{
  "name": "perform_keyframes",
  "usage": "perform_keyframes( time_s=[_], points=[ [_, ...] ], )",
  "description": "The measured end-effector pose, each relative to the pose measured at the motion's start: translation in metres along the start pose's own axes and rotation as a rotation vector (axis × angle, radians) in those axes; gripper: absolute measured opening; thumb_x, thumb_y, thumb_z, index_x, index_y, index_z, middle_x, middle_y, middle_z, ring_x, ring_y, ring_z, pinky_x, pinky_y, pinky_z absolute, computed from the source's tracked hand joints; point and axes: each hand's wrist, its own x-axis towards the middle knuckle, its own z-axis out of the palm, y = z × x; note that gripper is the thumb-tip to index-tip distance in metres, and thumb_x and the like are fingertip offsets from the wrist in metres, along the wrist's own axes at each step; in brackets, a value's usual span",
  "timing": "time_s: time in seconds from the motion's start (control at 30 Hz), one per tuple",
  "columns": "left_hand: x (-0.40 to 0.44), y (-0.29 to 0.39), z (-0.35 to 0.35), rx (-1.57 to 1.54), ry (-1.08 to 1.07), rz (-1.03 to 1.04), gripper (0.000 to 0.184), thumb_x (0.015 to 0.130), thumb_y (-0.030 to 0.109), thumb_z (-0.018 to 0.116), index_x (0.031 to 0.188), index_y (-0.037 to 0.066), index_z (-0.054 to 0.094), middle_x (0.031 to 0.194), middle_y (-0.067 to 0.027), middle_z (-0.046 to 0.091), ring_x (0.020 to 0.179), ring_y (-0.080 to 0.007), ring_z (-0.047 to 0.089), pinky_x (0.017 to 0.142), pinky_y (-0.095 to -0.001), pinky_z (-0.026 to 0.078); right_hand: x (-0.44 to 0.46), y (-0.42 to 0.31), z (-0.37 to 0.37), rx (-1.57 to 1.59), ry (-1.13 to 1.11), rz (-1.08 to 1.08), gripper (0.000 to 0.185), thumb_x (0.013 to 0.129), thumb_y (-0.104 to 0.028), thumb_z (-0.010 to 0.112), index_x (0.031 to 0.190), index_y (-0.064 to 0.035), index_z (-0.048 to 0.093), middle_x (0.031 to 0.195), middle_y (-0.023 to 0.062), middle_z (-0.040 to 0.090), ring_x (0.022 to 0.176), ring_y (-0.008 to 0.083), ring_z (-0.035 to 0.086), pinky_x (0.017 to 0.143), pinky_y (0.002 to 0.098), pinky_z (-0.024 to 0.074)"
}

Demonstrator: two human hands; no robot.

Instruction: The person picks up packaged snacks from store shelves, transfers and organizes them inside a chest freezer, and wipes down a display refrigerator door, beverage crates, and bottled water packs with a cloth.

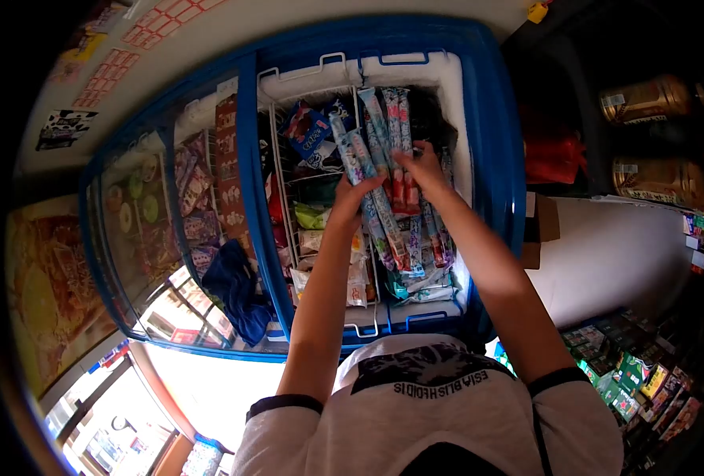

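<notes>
My left hand (355, 197) is closed around long, slim ice pops (380, 226) in printed wrappers, which slant across the open side of a chest freezer. Just to the right, my right hand (425, 170) grips pink-and-blue wrapped ice pops (400, 119) with fingers and thumb curled at their middle. More of these wrapped sticks (434, 230) lie beneath and beside both hands. The undersides of the held packs are hidden. A white wire basket (290, 226) left of the sticks contains a blue ice-cream packet (311, 133) and green and white packets.
The blue freezer frame (491, 159) surrounds the opening, with frost on the inner walls. A sliding glass lid (142, 214) covers the left part, a dark blue cloth (237, 289) lying on it. Large jars (646, 101) stand on the right; a cardboard box (541, 226) sits beside the freezer.
</notes>
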Motion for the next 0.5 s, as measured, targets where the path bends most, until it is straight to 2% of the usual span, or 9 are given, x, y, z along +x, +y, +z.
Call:
perform_keyframes(
  time_s=[0.03,0.13,0.27,0.3,0.4,0.43,0.5],
  points=[
    [0.015,-0.008,-0.005,0.055,-0.003,-0.001,0.056,0.068,0.011,0.074,0.116,0.002,0.047,0.106,-0.0103,0.059,0.096,-0.0237,0.058,0.080,-0.0378,0.046,-0.006,-0.002,0.000,-0.155,-0.036,0.048,0.070,0.078,-0.027,0.068,0.130,0.0002,0.029,0.118,0.0249,0.046,0.102,0.0336,0.053,0.079,0.0426,0.0473],
    [0.026,-0.012,-0.010,0.065,-0.065,0.022,0.055,0.067,0.011,0.075,0.114,0.003,0.048,0.103,-0.0097,0.060,0.094,-0.0238,0.059,0.079,-0.0380,0.046,-0.026,0.005,0.005,-0.455,0.072,-0.232,0.068,0.082,-0.015,0.062,0.136,-0.0005,0.023,0.120,0.0253,0.045,0.108,0.0354,0.049,0.086,0.0440,0.0441],
    [0.038,-0.022,-0.019,0.113,-0.081,0.078,0.055,0.067,0.010,0.074,0.115,0.004,0.048,0.102,-0.0097,0.060,0.093,-0.0242,0.059,0.078,-0.0371,0.046,-0.036,0.022,-0.002,-0.798,-0.008,-0.635,0.058,0.079,-0.006,0.059,0.131,0.0020,0.035,0.116,0.0253,0.050,0.110,0.0388,0.048,0.092,0.0414,0.0407],
    [0.037,-0.020,-0.017,0.145,-0.094,0.083,0.056,0.067,0.010,0.074,0.116,0.003,0.048,0.103,-0.0116,0.061,0.095,-0.0255,0.059,0.079,-0.0398,0.048,-0.042,0.020,-0.009,-0.641,-0.105,-0.534,0.050,0.080,-0.005,0.057,0.127,0.0022,0.041,0.117,0.0235,0.050,0.108,0.0374,0.049,0.091,0.0402,0.0418],
    [0.027,-0.015,-0.012,0.174,-0.066,0.068,0.057,0.068,0.010,0.074,0.118,0.003,0.046,0.105,-0.0127,0.059,0.098,-0.0264,0.058,0.079,-0.0409,0.048,-0.049,0.030,-0.035,-0.490,-0.048,-0.417,0.047,0.081,-0.003,0.055,0.126,0.0015,0.043,0.117,0.0230,0.051,0.107,0.0368,0.050,0.089,0.0396,0.0427],
    [0.022,-0.010,-0.009,0.174,-0.044,0.052,0.057,0.069,0.010,0.074,0.118,0.003,0.046,0.105,-0.0129,0.058,0.098,-0.0267,0.057,0.079,-0.0411,0.048,-0.070,0.012,-0.039,-0.500,0.014,-0.276,0.042,0.081,-0.002,0.054,0.122,0.0009,0.045,0.115,0.0220,0.051,0.107,0.0356,0.050,0.090,0.0394,0.0416],
    [0.012,-0.005,-0.007,0.175,-0.002,0.021,0.056,0.069,0.009,0.073,0.118,0.004,0.046,0.105,-0.0133,0.057,0.099,-0.0273,0.056,0.080,-0.0415,0.047,-0.096,0.021,-0.043,-0.628,0.088,-0.319,0.044,0.081,-0.004,0.056,0.122,0.0023,0.044,0.118,0.0228,0.047,0.111,0.0359,0.046,0.093,0.0393,0.0389]
  ],
)
